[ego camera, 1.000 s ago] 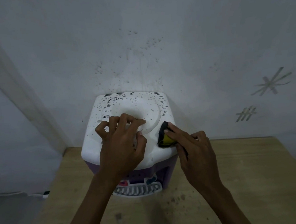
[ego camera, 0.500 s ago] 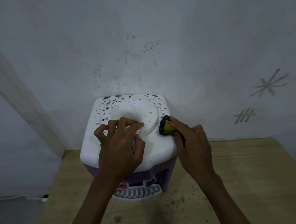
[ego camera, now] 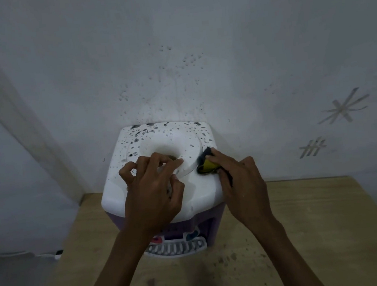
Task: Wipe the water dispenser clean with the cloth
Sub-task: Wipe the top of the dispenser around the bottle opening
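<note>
The right hand [ego camera: 244, 183] pinches a folded yellow-and-dark cloth [ego camera: 207, 164] between thumb and fingertips and presses it onto the white top of the water dispenser [ego camera: 201, 192], just right of the raised round collar [ego camera: 189, 142] that rings the bottle opening. The left hand [ego camera: 150, 190] rests on the front left of the top, its fingers bent, fingertips touching the collar's near edge; it steadies the unit and holds nothing. The dispenser stands on a wooden table [ego camera: 307, 235] against a spattered white wall [ego camera: 176, 74].

Judging by the surface, the job is perhaps half done: the near part of the top, around and in front of both hands, looks clean white, while dark specks cover the back edge, the rear corners and the far side of the collar. The purple front and the drip grille [ego camera: 174, 248] show no sign of wiping either way.

Compared with half a second ago, the cloth sits slightly nearer along the right side of the collar, after reaching farther back from its spot a second ago. The left hand has hardly shifted.
</note>
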### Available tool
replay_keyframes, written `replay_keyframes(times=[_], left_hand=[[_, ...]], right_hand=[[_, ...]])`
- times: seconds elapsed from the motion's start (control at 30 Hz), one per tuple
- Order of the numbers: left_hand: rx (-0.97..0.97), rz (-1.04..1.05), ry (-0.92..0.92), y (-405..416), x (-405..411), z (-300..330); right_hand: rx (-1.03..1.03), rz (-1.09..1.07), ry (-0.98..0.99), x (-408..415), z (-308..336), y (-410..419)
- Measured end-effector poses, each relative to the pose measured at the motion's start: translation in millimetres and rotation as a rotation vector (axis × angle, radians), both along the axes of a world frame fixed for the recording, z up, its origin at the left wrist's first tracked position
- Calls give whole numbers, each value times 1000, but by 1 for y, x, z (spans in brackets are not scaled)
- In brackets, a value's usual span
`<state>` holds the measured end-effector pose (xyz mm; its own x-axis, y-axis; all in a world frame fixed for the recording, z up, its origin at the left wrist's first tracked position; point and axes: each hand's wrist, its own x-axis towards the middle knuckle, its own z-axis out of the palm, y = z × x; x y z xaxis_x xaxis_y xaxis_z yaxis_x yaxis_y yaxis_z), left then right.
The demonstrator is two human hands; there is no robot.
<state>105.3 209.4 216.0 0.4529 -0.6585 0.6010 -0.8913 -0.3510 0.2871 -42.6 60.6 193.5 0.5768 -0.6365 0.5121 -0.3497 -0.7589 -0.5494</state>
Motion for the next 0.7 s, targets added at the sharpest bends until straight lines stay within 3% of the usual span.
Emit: replay_keyframes(times=[0.07,0.17,0.3,0.4,0.53,0.7], left_hand=[[-7,-4,-6,0,0,0],[3,-2,-12,0,0,-1],[7,-6,-4,0,1,0],[4,-7,-3,0,1,-1],[15,-5,12,0,1,-1],[22,-7,30,1,1,-2]], right_hand=[[-23,56,19,-6,-3,-1],[50,-46,25,-2,-1,-8],[-177,1,24,4,5,-1],[-183,91,18,-4,4,-5],[-301,-3,72,13,14,-13],[-224,34,57,22,21,-26]])
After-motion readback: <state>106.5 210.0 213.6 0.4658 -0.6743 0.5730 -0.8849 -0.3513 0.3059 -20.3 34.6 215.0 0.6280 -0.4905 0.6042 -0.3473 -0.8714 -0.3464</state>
